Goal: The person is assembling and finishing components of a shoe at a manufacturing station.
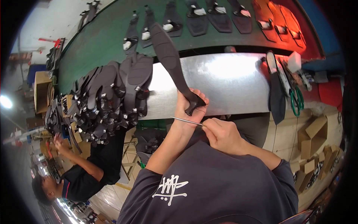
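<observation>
My left hand [191, 98] is turned palm up, its fingers curled round the heel end of a dark grey shoe sole [167, 56]. The sole's long flat front points up and left over the table, and a small black heel piece [195, 105] sits at its lower end in my palm. In my right hand [223, 135] is a thin metal awl [184, 120], gripped in closed fingers. The awl's pointed tip reaches left across my left wrist, just below the heel piece. I cannot tell whether the awl touches the skin.
A metal worktop [227, 89] lies before me. Many dark soles [104, 86] are heaped at its left. More soles [197, 22] stand in a row on the green conveyor belt [100, 48]. Green-handled scissors [296, 100] hang at right, above cardboard boxes [313, 136]. A co-worker [82, 179] sits at left.
</observation>
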Available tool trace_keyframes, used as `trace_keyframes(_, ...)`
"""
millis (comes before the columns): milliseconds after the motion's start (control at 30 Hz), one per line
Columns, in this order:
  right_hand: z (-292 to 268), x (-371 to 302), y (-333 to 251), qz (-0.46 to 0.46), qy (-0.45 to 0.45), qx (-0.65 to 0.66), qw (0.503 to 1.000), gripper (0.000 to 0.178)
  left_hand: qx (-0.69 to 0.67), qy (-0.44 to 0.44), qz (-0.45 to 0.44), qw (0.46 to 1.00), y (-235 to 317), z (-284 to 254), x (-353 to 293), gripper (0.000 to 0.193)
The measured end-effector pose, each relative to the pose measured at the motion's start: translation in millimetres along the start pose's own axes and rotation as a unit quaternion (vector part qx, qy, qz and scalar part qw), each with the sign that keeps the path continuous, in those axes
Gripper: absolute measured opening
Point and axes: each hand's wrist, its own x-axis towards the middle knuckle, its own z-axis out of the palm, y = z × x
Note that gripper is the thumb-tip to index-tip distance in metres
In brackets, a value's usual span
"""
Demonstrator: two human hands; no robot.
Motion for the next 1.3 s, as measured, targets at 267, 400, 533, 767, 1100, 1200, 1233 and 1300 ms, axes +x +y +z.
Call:
trace_keyframes(267, -24.5, -0.8, 4.6, 0.114, 0.068, 0.107, 0.985, 0.013, 0.193, -0.084, 0.259, 0.943, 89.4, 5.7, -43.6, 0.011)
trace_keyframes(400, -36.6, 11.3, 13.2, 0.083, 0.081, 0.106, 0.988, 0.015, 0.251, 0.010, 0.437, 0.863, 167.3, 5.4, -95.0, 0.021)
trace_keyframes(533, -44.5, 21.7, 20.4, 0.084, 0.097, 0.101, 0.986, 0.016, 0.306, 0.108, 0.562, 0.760, 259.3, 1.4, -150.6, 0.030)
trace_keyframes(767, -48.8, 23.4, 40.3, 0.090, 0.121, 0.080, 0.985, 0.017, 0.520, 0.494, 0.464, 0.520, 376.8, -60.2, -196.8, 0.045)
trace_keyframes(1100, -84.6, 30.4, 74.9, 0.126, 0.197, -0.165, 0.958, 0.025, 0.545, 0.165, 0.637, 0.520, 231.0, 27.9, -101.3, 0.030)
trace_keyframes(1200, -99.7, 22.5, 95.3, 0.127, 0.173, -0.248, 0.945, 0.029, 0.646, 0.084, 0.577, 0.492, 217.7, 70.7, -20.4, 0.042)
trace_keyframes(1233, -101.2, 21.4, 95.3, 0.130, 0.177, -0.251, 0.943, 0.029, 0.667, 0.093, 0.561, 0.481, 227.3, 76.4, 10.0, 0.048)
trace_keyframes(1300, -101.5, 22.4, 92.3, 0.131, 0.175, -0.249, 0.943, 0.031, 0.718, 0.221, 0.565, 0.343, 264.4, 71.6, 70.9, 0.055)
